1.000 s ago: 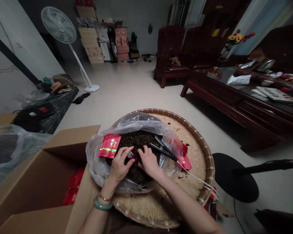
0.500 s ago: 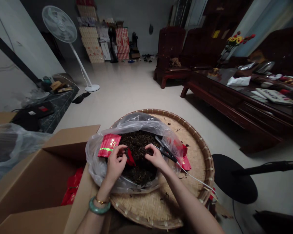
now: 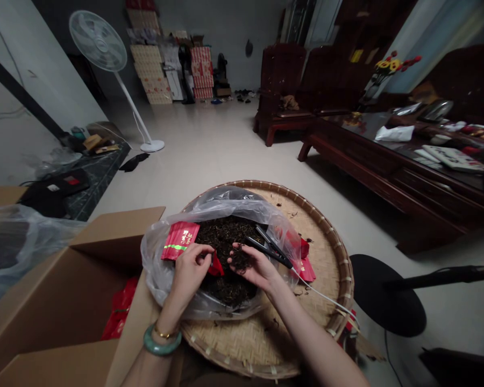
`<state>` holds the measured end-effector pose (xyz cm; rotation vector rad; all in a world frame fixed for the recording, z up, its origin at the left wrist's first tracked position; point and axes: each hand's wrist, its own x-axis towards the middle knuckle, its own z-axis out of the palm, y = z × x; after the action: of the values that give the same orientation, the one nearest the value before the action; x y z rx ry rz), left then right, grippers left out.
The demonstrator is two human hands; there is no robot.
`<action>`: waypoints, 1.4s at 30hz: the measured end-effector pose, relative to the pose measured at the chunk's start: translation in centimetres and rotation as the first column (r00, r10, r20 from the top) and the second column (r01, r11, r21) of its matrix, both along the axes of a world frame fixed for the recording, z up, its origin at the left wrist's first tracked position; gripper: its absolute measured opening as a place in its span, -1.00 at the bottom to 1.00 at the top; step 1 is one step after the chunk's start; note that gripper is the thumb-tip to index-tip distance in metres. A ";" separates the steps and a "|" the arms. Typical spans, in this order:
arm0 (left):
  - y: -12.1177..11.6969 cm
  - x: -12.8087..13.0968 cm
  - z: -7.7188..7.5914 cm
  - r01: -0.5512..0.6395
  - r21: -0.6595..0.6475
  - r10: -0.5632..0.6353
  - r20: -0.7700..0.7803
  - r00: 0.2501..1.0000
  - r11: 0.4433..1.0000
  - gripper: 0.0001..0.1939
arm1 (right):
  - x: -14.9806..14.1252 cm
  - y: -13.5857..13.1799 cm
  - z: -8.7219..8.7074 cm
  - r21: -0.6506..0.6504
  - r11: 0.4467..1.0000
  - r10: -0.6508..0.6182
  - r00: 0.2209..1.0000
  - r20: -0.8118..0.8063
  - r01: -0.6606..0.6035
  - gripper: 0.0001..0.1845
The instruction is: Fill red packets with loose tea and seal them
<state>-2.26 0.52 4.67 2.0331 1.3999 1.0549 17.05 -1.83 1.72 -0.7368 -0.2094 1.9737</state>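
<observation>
Round brown bamboo tray (image 3: 326, 258), six o'clock, bears a clear plastic bag (image 3: 156, 271) of dark curled leaves (image 3: 228, 231). Left hand (image 3: 191, 269), seven o'clock, seemingly pinches a small red pouch (image 3: 216, 266); right hand (image 3: 260, 269), six o'clock, cups leaves, best held level against spills.

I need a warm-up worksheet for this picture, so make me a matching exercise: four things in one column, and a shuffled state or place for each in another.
Things:
1. left hand
2. right hand
3. black tongs
4. green bangle

States and places:
A. cupped, holding dark leaves
B. worn next to a gold bracelet
C. pinching a red packet
D. trailing a white cord

Right pairs: 1-C, 2-A, 3-D, 4-B.
</observation>
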 end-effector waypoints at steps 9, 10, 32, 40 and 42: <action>0.0 0.3 0.1 0.007 0.017 -0.006 -0.065 0.998 1.000 -0.88 | 0.1 -0.2 1.4 -0.056 0.997 -0.057 0.979 -0.194 0.047 -0.70; -0.1 0.4 0.2 0.002 0.026 0.000 -0.089 0.996 1.000 -0.86 | 0.1 -0.2 1.6 -0.060 0.997 -0.061 0.979 -0.197 0.050 -0.68; 0.1 2.9 0.6 0.119 0.040 -0.109 -0.195 0.975 0.992 -0.77 | 0.4 0.7 2.5 -0.106 0.968 -0.237 0.965 -0.109 0.225 -0.76; -0.2 4.4 0.7 0.113 0.009 -0.111 -0.146 0.983 0.994 -0.76 | 0.6 0.8 4.6 0.114 0.988 -0.104 0.995 0.009 0.103 -0.76; -0.2 4.5 0.4 0.104 -0.010 -0.104 -0.103 0.989 0.995 -0.75 | 0.7 0.7 5.2 0.201 0.980 -0.017 0.993 0.113 -0.006 -0.68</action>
<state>2.23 0.36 5.11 2.1596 1.3279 0.9140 17.71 -1.11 6.90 -0.7169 -0.4679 1.8732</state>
